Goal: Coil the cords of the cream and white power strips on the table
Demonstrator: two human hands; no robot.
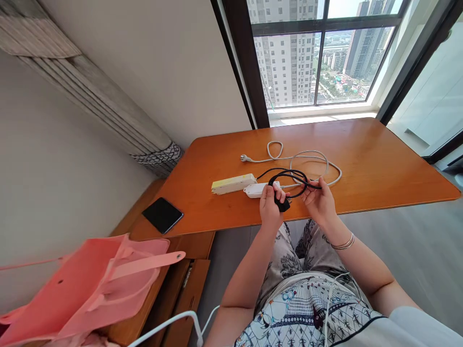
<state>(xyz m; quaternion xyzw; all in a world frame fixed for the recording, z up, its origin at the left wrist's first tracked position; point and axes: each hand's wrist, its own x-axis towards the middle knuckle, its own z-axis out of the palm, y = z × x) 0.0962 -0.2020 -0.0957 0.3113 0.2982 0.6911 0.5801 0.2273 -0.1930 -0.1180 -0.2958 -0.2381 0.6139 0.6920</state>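
My left hand (271, 205) is closed round a small black plug or adapter (282, 204) at the near edge of the wooden table (379, 164). My right hand (320, 200) pinches the coiled black cable (289, 177) that runs from it. The cable loops lie just above both hands. Behind my left hand sit a white power strip (233, 183) and a smaller white adapter (255, 190), touching end to end. A white cord (311, 156) with a plug at its far left end loops across the table beyond the black cable.
A black phone (162, 214) lies on the table's left corner. A pink bag (90, 284) rests at lower left on a wooden cabinet. A folded curtain hangs at the left wall. A large window stands behind the table.
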